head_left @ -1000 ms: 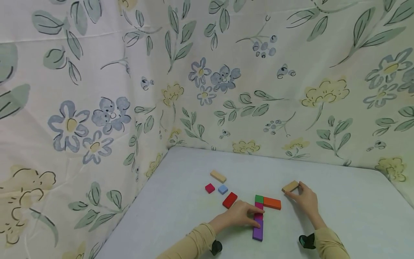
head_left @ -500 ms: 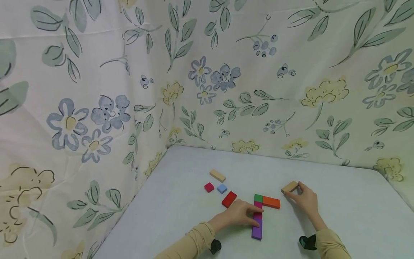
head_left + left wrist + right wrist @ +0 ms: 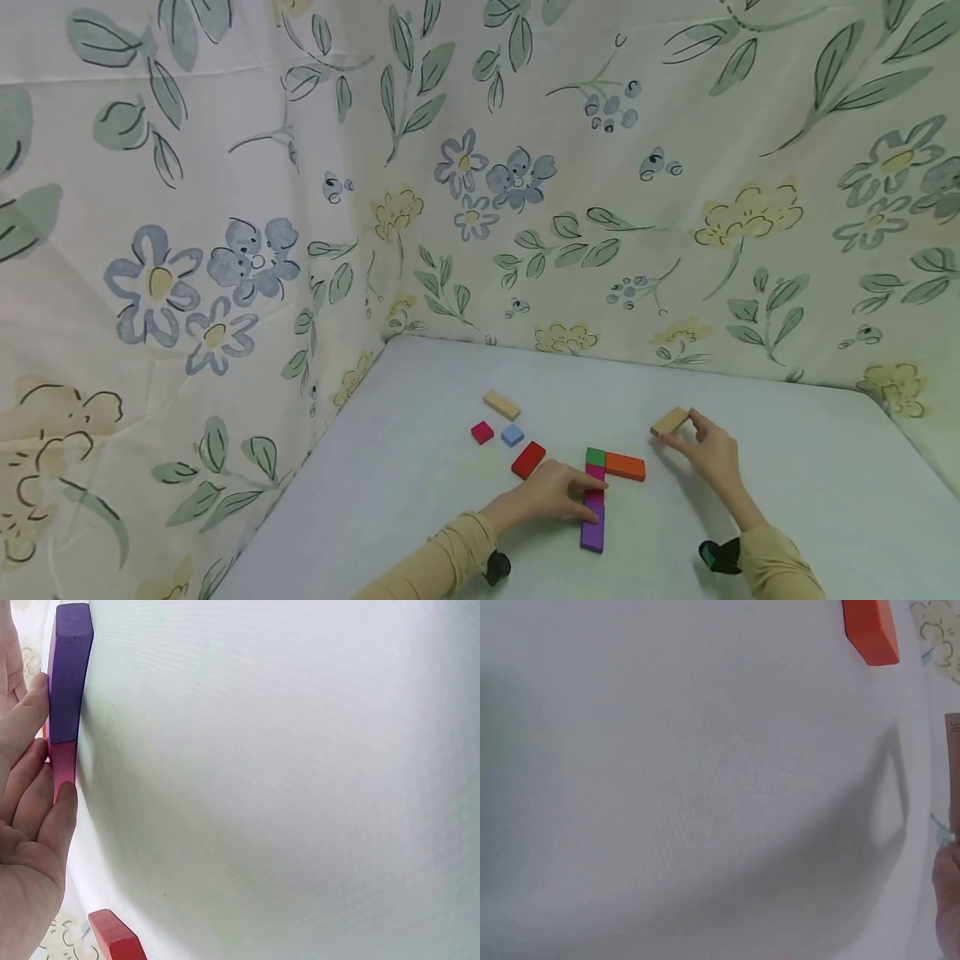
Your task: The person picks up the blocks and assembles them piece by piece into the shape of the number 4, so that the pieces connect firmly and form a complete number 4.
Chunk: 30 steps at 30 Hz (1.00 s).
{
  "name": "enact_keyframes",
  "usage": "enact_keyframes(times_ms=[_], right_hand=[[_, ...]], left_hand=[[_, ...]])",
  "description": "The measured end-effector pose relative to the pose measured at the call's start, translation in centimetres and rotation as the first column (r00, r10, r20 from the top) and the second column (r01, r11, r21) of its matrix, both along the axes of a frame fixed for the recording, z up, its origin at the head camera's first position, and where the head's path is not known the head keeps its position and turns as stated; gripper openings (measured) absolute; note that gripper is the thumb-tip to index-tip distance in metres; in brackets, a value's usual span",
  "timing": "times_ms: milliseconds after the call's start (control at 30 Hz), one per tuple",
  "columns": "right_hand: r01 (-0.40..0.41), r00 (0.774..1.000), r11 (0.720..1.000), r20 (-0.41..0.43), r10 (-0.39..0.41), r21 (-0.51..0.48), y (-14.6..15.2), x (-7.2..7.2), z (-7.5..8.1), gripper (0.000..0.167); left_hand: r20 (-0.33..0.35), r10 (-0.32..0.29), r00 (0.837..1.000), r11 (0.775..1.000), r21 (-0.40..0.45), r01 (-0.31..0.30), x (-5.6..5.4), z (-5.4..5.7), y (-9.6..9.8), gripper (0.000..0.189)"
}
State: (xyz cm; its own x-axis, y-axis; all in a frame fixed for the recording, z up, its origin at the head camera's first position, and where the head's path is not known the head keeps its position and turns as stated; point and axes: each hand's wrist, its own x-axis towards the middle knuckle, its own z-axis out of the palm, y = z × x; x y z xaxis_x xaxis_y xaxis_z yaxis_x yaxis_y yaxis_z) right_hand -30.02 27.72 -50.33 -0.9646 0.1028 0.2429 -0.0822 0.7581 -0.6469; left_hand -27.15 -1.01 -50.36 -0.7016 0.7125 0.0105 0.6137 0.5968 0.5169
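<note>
In the head view, my right hand (image 3: pixel 711 454) pinches a plain wooden block (image 3: pixel 670 421) between thumb and fingertips, raised above the table with a shadow below. The block's end (image 3: pixel 954 772) shows at the right wrist view's edge. My left hand (image 3: pixel 551 492) rests at a line of blocks: its thumb touches the purple block (image 3: pixel 592 533), while its index finger lies across the pink block (image 3: pixel 595 473). Purple (image 3: pixel 69 682) and pink (image 3: pixel 64 761) stand end to end in the left wrist view. A green block (image 3: pixel 596 456) tops the line, with an orange block (image 3: pixel 625 467) extending rightward from it.
Left of the line lie a red block (image 3: pixel 528 459), a small crimson cube (image 3: pixel 482 432), a light blue cube (image 3: pixel 512 434) and another wooden block (image 3: pixel 502 404). Floral cloth (image 3: pixel 630 183) hangs behind and left of the white table (image 3: pixel 817 467).
My right hand has tilted and lifted the wooden block slightly. The left hand stays at the purple and pink blocks. The head view has shifted a little.
</note>
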Motion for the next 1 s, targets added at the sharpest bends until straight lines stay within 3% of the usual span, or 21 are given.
enact_keyframes(times_ms=[233, 633, 1000], right_hand=[[-0.053, 0.998, 0.997, -0.043, 0.051, -0.047, 0.1, -0.1, 1.1, 0.076], [-0.125, 0.987, 0.991, -0.106, 0.121, -0.037, -0.2, -0.8, 3.9, 0.075], [-0.155, 0.985, 0.987, -0.084, 0.152, -0.036, -0.5, -1.3, 5.7, 0.078]], left_hand=[[0.006, 0.005, 1.0, 1.0, -0.01, -0.005, 0.1, 0.1, 0.0, 0.048], [0.023, 0.008, 1.0, 1.0, 0.003, -0.008, -0.1, 0.1, 0.0, 0.049], [0.018, -0.006, 1.0, 1.0, 0.013, 0.006, -0.3, -0.2, 0.1, 0.049]])
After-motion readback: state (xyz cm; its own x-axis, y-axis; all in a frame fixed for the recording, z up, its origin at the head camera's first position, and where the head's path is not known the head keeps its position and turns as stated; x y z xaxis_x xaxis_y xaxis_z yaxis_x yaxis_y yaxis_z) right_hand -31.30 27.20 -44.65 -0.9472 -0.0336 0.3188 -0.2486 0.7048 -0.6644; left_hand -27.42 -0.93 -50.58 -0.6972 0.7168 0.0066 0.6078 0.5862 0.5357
